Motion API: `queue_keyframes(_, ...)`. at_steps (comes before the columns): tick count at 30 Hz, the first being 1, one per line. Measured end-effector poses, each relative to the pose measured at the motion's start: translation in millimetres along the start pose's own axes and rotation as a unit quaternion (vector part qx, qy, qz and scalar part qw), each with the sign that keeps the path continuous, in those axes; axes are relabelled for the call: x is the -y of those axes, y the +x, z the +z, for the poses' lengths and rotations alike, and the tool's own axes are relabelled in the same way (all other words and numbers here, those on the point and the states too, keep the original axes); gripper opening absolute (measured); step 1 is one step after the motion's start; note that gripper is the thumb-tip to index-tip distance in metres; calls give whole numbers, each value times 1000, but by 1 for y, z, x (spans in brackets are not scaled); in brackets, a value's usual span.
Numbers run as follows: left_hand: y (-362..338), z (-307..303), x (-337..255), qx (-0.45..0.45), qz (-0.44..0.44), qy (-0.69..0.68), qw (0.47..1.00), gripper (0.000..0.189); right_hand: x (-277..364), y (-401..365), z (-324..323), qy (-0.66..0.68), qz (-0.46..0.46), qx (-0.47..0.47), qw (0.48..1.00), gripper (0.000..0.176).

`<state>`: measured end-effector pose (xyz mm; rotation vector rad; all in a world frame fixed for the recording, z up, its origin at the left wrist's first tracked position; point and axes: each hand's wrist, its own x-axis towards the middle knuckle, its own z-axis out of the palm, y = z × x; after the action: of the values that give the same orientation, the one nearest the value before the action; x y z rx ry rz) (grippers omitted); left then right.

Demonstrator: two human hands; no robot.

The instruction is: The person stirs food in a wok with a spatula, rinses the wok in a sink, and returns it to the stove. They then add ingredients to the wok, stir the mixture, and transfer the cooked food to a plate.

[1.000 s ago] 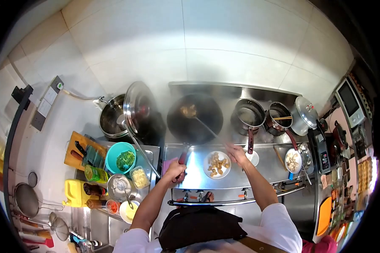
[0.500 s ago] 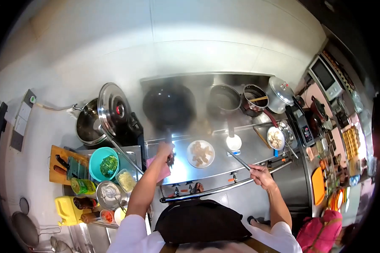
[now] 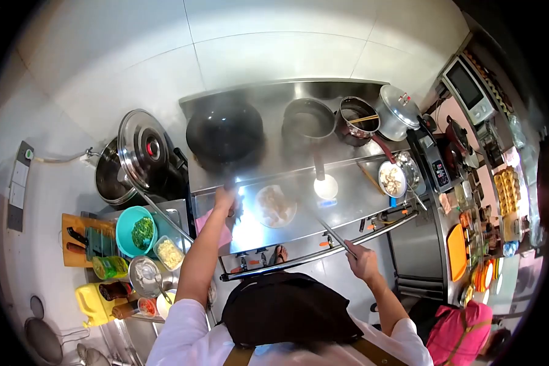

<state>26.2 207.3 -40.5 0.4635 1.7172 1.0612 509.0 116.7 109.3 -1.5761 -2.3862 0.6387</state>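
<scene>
My left hand [image 3: 224,200] is closed round the handle of a large dark wok [image 3: 225,137] on the stove, beside a pink cloth [image 3: 215,229]. My right hand [image 3: 363,261] grips a long metal utensil [image 3: 330,230] that points up and left; its far end is blurred by steam. Between my hands, a plate [image 3: 276,223] of pale pieces lies on the steel counter. A small white dish [image 3: 326,187] is to its right, below a steaming pan [image 3: 309,119]. What is inside the wok is too dark to tell.
On the left are a pot with a large lid [image 3: 141,149], a teal bowl [image 3: 127,230] of greens, a cutting board [image 3: 73,229] with knives and a yellow jug [image 3: 89,303]. At right stand a saucepan [image 3: 355,133], a lidded pot [image 3: 398,116] and a bowl [image 3: 392,179]. A front rail [image 3: 311,261] crosses.
The view has shifted, so the stove and counter sit further left and higher. Steam now blurs the plate of pale pieces. Both hands keep their grips.
</scene>
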Motion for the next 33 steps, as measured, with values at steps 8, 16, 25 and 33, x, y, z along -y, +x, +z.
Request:
queue_keyframes(8, -53, -14, 32, -65, 67, -158, 983, 42, -17, 47, -30, 505, 256, 142, 812, 40)
queue_keyframes(16, -207, 5, 157, -121, -29, -126, 984, 35, 47, 221, 86, 394, -21, 74, 916, 34)
queue_keyframes(25, -435, 29, 391, -374, -212, 24, 903, 35, 14, 364, 217, -33, -402, -75, 912, 45)
queue_keyframes(33, -660, 112, 579, -662, -122, -585, 453, 24, 228, 128, 158, -173, -483, -244, 823, 44)
